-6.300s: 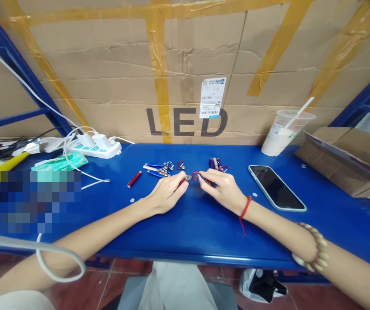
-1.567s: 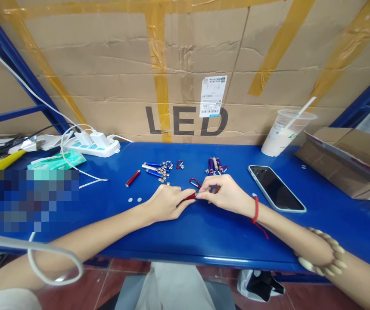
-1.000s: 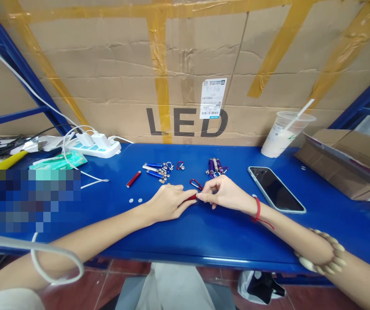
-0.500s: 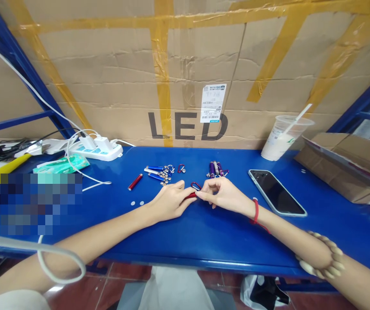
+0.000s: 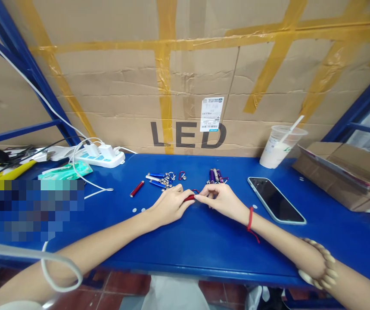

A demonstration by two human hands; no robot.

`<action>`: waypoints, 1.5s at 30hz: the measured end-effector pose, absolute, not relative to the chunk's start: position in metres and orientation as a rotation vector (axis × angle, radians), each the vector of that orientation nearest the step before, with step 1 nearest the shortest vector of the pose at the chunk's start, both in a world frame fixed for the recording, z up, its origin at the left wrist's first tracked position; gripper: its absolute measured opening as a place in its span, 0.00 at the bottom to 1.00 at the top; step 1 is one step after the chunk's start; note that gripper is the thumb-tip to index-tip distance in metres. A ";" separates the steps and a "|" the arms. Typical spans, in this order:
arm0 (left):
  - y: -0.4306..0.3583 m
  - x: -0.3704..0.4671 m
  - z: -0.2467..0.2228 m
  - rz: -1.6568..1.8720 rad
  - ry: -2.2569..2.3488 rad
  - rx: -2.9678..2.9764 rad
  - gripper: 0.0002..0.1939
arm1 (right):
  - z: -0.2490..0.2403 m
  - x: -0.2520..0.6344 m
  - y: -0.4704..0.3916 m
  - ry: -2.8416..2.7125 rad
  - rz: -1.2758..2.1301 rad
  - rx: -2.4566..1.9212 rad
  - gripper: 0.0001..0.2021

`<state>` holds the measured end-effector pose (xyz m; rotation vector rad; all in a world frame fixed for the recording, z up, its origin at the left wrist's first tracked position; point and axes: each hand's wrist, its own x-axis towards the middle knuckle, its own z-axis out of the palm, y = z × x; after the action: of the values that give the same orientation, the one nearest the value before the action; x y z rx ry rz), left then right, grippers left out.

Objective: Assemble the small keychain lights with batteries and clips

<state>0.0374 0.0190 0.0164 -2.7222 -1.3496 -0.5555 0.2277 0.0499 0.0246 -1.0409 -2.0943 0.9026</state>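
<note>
Between my two hands is a small red metal tube [image 5: 189,198], like a mini keychain flashlight. My left hand [image 5: 171,202] is closed round its left part. The thumb and finger of my right hand [image 5: 219,198] pinch at its right end, beside a red carabiner clip [image 5: 195,191]. Whether the clip is joined to the tube is hidden by my fingers. Left of my hands lies another red tube [image 5: 137,188]. Behind them are blue tubes [image 5: 157,184] with several button cells, a loose red carabiner [image 5: 180,175], and a cluster of purple and silver tubes [image 5: 216,175].
A phone [image 5: 277,200] lies right of my right hand. Beyond it stand a plastic cup with a straw [image 5: 277,148] and an open cardboard box [image 5: 333,176]. At the left are a power strip [image 5: 104,158], a white cable [image 5: 99,187] and a green packet [image 5: 66,171].
The view has tilted up slightly, so everything sits lower in the picture. My right hand has turned a little and covers more of the carabiner; both hands keep their hold.
</note>
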 end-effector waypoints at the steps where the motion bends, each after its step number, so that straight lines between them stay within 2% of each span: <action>1: 0.019 0.037 0.016 -0.573 -1.342 -2.731 0.16 | 0.024 0.228 0.050 -2.092 0.892 -1.035 0.17; 6: 0.021 0.036 0.016 -0.729 -1.267 -2.786 0.13 | 0.023 0.230 0.051 -2.081 0.826 -0.966 0.14; 14: 0.018 0.039 0.017 -0.931 -1.243 -2.797 0.14 | 0.030 0.234 0.047 -1.999 0.765 -0.764 0.09; 22: 0.014 0.038 0.011 -0.969 -1.247 -2.789 0.14 | 0.036 0.235 0.046 -2.162 0.563 -0.763 0.09; 30: 0.009 0.039 0.012 -0.921 -1.168 -2.803 0.14 | 0.038 0.235 0.043 -2.243 0.541 -0.740 0.11; 38: 0.008 0.040 0.009 -0.912 -1.096 -2.688 0.13 | 0.035 0.229 0.037 -2.117 0.856 -0.919 0.12; 45: 0.009 0.038 0.007 -0.880 -0.955 -2.550 0.15 | 0.033 0.229 0.037 -1.851 1.552 -1.031 0.18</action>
<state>0.0379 0.0088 0.0070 -2.5498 -0.9550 -0.8804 0.2292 0.0369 0.0334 -1.0312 -1.8513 1.5518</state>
